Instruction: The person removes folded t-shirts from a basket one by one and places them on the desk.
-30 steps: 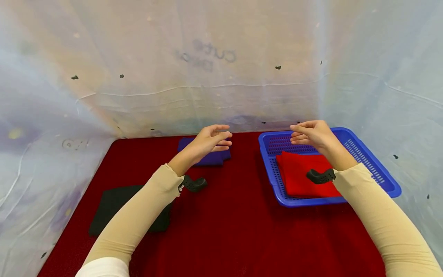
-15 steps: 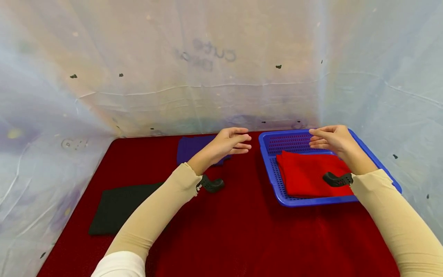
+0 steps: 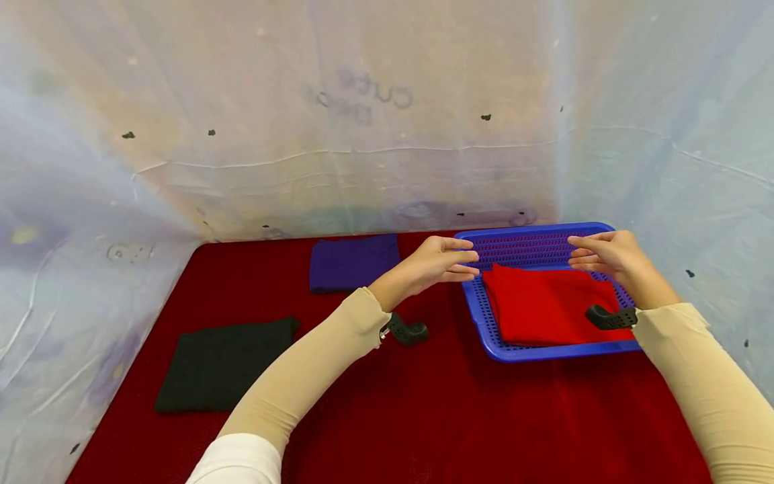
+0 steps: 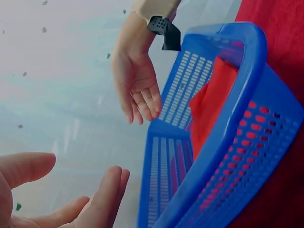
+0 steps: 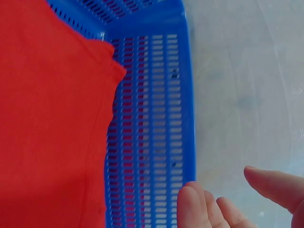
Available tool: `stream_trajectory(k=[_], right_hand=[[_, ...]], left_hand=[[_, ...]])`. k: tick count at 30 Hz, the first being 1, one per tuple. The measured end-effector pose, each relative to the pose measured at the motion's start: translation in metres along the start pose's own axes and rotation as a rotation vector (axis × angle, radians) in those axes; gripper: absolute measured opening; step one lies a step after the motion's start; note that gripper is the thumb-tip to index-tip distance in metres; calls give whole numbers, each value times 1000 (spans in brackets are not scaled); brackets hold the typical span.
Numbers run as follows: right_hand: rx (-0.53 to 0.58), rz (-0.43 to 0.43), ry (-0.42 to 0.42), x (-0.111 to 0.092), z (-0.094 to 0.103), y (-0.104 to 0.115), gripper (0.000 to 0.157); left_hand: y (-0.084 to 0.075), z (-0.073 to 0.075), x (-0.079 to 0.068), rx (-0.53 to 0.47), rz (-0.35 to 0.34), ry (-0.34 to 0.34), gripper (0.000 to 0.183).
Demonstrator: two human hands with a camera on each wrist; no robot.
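A blue plastic basket (image 3: pixel 478 316) stands at the right of the red-covered table, with a folded red cloth (image 3: pixel 544 306) lying inside it. My left hand (image 3: pixel 438 262) is at the basket's left back corner, fingers extended to the right and holding nothing. Over the basket's right part is my right hand (image 3: pixel 613 259), its fingers pointing left and nothing in its grasp. In the left wrist view the thumb and fingers (image 4: pixel 102 202) are spread apart beside the basket rim. The right wrist view has the fingertips (image 5: pixel 190 199) overlapping the basket's rim, thumb apart.
A folded purple cloth (image 3: pixel 351 262) lies at the back of the table. Further left and nearer is a folded black cloth (image 3: pixel 224 363). Pale plastic sheeting (image 3: pixel 363 168) hangs behind and at both sides. Red fabric (image 3: pixel 453 417) covers the table.
Both hands have moved to the right, the left from above the purple cloth to the basket's corner, the right further across the basket. The cloths and basket have stayed in place.
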State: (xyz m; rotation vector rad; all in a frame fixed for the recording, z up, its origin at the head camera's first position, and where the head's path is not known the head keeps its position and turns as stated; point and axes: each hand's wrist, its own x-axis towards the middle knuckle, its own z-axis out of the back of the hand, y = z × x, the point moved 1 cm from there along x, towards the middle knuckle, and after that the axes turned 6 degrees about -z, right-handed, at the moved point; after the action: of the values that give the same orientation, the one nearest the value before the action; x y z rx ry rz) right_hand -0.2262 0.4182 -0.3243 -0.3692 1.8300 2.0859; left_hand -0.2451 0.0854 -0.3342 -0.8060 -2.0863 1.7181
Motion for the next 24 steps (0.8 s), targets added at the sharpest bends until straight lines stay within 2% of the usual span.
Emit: stream_trajectory(k=[4,7,20,24], right_hand=[[-24,3,-21,0,9,-6,32],[-81,9,-46,-1,16,-10,33],[-274,-32,-101,-3,39,-28,47],[-320,-45,-101,-3,41,-30,45]], left_hand=[[3,-9,5,-11,31,4,52],[6,-15,10,-28,50,-6,54],[22,-39,25,-62,117,-48,61],[25,-46,27,-60,119,-54,62]])
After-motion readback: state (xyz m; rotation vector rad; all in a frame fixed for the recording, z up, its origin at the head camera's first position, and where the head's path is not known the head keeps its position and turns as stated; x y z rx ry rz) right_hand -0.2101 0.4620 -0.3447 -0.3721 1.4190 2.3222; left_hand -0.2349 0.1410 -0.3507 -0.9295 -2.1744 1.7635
